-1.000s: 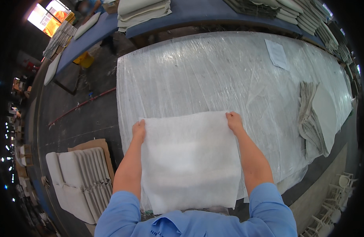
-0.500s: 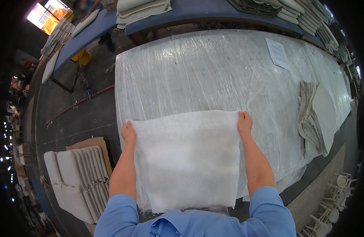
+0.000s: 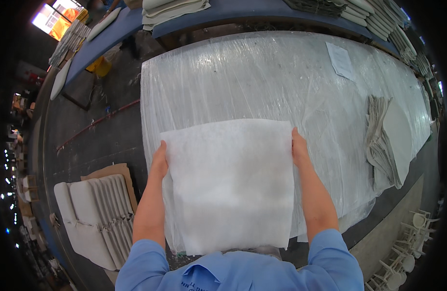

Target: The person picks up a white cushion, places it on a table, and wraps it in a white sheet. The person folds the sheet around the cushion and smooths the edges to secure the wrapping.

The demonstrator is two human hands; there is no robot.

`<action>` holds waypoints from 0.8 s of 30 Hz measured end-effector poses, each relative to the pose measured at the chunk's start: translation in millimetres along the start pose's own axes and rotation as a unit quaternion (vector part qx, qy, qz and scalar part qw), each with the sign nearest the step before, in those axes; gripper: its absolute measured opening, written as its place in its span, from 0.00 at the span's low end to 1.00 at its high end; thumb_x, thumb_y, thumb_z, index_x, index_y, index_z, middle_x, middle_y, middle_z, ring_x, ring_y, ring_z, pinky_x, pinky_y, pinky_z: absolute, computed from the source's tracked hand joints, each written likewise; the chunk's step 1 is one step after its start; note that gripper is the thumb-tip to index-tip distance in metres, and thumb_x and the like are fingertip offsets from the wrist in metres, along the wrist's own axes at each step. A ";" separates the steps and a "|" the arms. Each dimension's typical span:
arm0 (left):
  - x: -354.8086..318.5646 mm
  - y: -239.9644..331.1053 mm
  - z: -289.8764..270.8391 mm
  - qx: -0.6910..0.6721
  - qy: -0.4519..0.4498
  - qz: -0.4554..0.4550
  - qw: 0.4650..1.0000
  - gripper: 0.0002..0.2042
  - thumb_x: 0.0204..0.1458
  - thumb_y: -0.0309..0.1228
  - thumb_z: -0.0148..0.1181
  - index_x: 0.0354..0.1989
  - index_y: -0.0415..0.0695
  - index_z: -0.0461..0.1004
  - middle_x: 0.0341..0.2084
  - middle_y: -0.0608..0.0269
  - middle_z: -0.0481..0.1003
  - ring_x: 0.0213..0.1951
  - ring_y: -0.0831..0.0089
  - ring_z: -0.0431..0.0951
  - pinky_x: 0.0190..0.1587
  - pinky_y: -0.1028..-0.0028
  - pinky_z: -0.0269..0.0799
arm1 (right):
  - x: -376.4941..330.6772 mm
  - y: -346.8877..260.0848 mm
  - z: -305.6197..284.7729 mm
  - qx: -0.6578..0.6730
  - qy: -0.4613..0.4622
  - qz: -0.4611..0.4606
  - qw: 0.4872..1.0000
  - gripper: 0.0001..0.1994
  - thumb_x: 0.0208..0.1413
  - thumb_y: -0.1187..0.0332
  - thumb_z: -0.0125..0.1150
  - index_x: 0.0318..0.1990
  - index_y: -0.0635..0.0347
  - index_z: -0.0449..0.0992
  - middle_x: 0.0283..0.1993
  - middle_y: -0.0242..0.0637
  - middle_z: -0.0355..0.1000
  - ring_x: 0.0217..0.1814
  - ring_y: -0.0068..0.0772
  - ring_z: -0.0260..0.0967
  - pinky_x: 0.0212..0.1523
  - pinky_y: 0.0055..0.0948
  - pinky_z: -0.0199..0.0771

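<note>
A white square sheet of fleecy padding (image 3: 230, 184) hangs in front of me over the near edge of a table wrapped in clear plastic film (image 3: 262, 82). My left hand (image 3: 159, 162) grips the sheet's upper left edge. My right hand (image 3: 299, 149) grips its upper right edge. The sheet is stretched flat between both hands and hides the table edge below it.
A pile of grey fabric pieces (image 3: 383, 140) lies at the table's right side, with a paper sheet (image 3: 341, 60) behind it. Padded white cushions (image 3: 95, 213) are stacked on cardboard on the floor at my left. Folded stacks (image 3: 172, 8) sit on a blue bench beyond.
My hands have moved apart and nearer to me, spreading the white sheet wider and flatter. Its top edge now sits lower over the table.
</note>
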State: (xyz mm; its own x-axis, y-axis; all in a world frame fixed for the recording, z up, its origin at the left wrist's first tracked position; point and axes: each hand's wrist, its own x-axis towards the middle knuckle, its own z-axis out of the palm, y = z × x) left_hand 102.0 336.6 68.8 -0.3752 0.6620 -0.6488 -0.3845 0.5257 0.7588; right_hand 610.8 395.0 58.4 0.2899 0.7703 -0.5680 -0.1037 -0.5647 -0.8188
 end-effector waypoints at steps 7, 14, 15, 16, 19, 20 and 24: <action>-40.2 -41.1 -45.6 0.219 -0.113 -0.125 0.961 0.31 0.66 0.53 0.55 0.63 0.35 0.71 0.55 0.55 0.77 0.53 0.62 0.77 0.59 0.64 0.70 | -51.6 35.5 -20.3 -0.214 -0.028 0.032 0.976 0.22 0.68 0.50 0.58 0.30 0.62 0.76 0.26 0.29 0.70 0.28 0.26 0.60 0.32 0.31 0.62; -41.9 -58.1 -22.8 0.334 0.090 0.121 0.930 0.23 0.68 0.44 0.52 0.50 0.32 0.78 0.41 0.47 0.82 0.44 0.53 0.81 0.51 0.61 0.73 | -40.9 62.2 -21.5 -0.349 0.095 -0.185 0.914 0.19 0.68 0.58 0.55 0.33 0.67 0.75 0.28 0.48 0.72 0.29 0.42 0.66 0.38 0.41 0.68; -40.8 -58.1 -23.2 0.361 0.112 0.143 0.915 0.23 0.68 0.44 0.52 0.48 0.31 0.78 0.41 0.44 0.82 0.45 0.51 0.81 0.51 0.60 0.72 | -41.2 62.5 -21.9 -0.345 0.099 -0.182 0.916 0.19 0.68 0.58 0.55 0.33 0.67 0.75 0.28 0.49 0.72 0.29 0.43 0.66 0.38 0.41 0.68; -40.4 -57.8 -24.9 0.367 0.128 0.158 0.908 0.23 0.68 0.44 0.52 0.48 0.31 0.78 0.41 0.42 0.81 0.45 0.48 0.80 0.51 0.59 0.72 | -41.4 62.2 -23.1 -0.341 0.103 -0.179 0.917 0.19 0.68 0.58 0.55 0.33 0.67 0.74 0.28 0.49 0.72 0.30 0.44 0.66 0.38 0.41 0.68; -39.2 -62.4 -27.4 0.384 0.152 0.181 0.893 0.22 0.67 0.43 0.51 0.47 0.31 0.78 0.41 0.37 0.80 0.47 0.43 0.79 0.51 0.56 0.72 | -40.7 61.7 -32.1 -0.342 0.111 -0.168 0.918 0.19 0.68 0.58 0.56 0.32 0.67 0.74 0.28 0.50 0.73 0.30 0.45 0.67 0.38 0.41 0.69; -38.8 -62.5 -28.0 0.388 0.152 0.179 0.891 0.22 0.67 0.43 0.51 0.46 0.31 0.78 0.41 0.37 0.81 0.47 0.42 0.79 0.51 0.55 0.72 | -40.6 62.3 -35.1 -0.343 0.112 -0.165 0.918 0.19 0.68 0.58 0.56 0.32 0.67 0.74 0.28 0.49 0.73 0.29 0.45 0.66 0.38 0.41 0.69; -35.5 -59.3 -33.4 0.412 0.168 0.186 0.876 0.22 0.66 0.43 0.52 0.46 0.31 0.78 0.41 0.36 0.80 0.45 0.40 0.79 0.51 0.54 0.72 | -38.7 68.4 -40.7 -0.331 0.126 -0.177 0.918 0.20 0.68 0.58 0.56 0.31 0.68 0.72 0.27 0.49 0.71 0.28 0.44 0.65 0.36 0.41 0.68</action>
State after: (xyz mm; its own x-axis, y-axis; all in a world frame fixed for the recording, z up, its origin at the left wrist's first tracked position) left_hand 110.0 264.1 44.9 -0.6260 0.7471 -0.2235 0.5045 0.6066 0.6144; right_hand 631.2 314.5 27.8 0.4140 0.8942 -0.1706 0.6166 -0.4133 -0.6701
